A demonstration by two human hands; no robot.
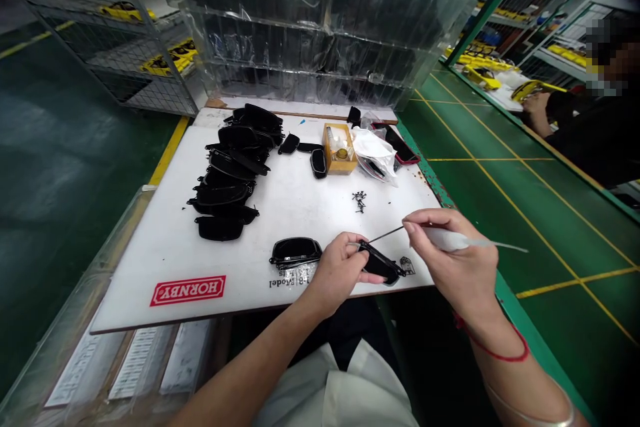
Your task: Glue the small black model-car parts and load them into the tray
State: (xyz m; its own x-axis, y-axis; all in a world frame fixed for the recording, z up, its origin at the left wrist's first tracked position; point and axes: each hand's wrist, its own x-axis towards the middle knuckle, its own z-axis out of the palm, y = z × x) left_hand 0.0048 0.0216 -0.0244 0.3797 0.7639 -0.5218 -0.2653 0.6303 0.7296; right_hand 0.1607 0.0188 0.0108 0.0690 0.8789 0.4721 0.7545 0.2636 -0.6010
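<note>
My left hand (340,273) grips a small black framed part (383,267) with a dark panel, near the front edge of the white board. In my right hand (455,260) are a thin dark rod (385,235) and a white squeeze bottle (443,238). The bottle's long nozzle points away to the right. The rod's tip reaches the upper left corner of the part, by my left fingers; whether it touches is too small to tell. Left of my left hand lies a similar black part (296,250). Several tiny dark pieces (359,201) are heaped beyond my hands.
Stacked black parts (233,163) fill the board's left side. At the back stand a yellow box (341,167), a white crumpled wrapping (375,150) and a red-edged phone (403,147). Clear plastic-covered shelving (300,27) rises behind the board (280,197). A co-worker (595,113) sits at right.
</note>
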